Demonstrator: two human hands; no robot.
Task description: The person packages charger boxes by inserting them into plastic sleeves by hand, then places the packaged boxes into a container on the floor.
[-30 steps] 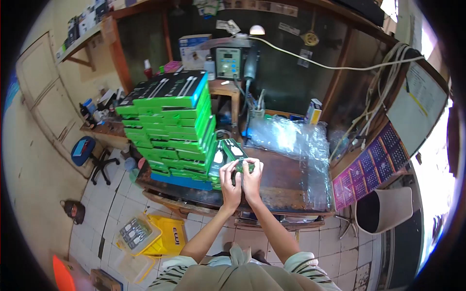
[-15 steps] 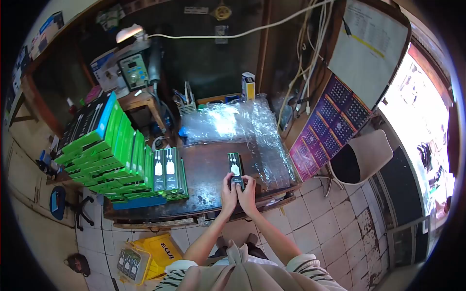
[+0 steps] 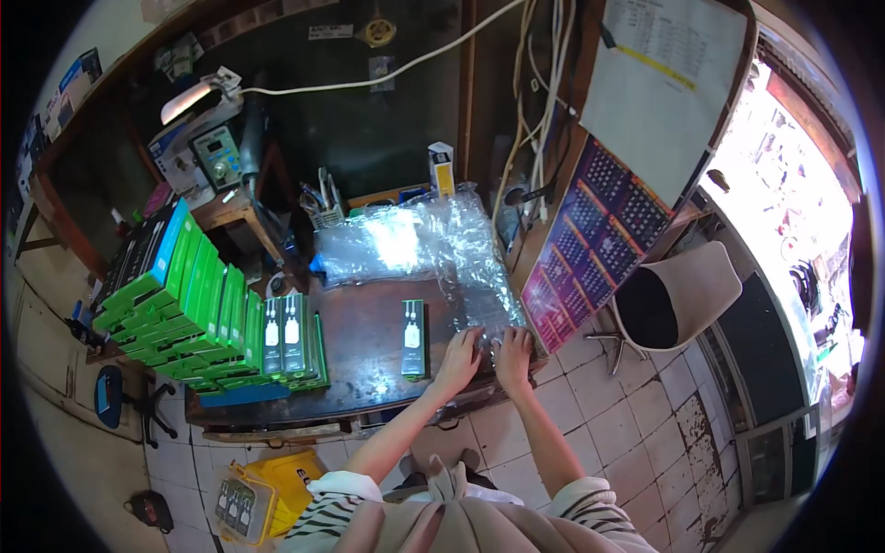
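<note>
My left hand (image 3: 458,362) is at the front right of the wooden table, its fingers bent on the near edge of a clear plastic wrap (image 3: 461,244). Close to its right, my right hand (image 3: 513,359) has its fingers curled on the same edge. The wrap runs along the back and right side of the table. Left of my hands, a narrow black box (image 3: 413,339) with a white charger picture lies apart on the wood. Two similar boxes (image 3: 293,334) lie side by side on others, against a tall stack of green-sided boxes (image 3: 184,304).
A small yellow and white box (image 3: 442,170) stands behind the wrap. Farther left are a lamp (image 3: 186,100) and a soldering station (image 3: 218,157). A purple poster (image 3: 595,240) and a white chair (image 3: 691,290) are at the right. A yellow container (image 3: 286,488) is on the floor.
The narrow black box was between my hands and now lies released on the table. Both hands have moved right to the plastic wrap. The view has turned to the right.
</note>
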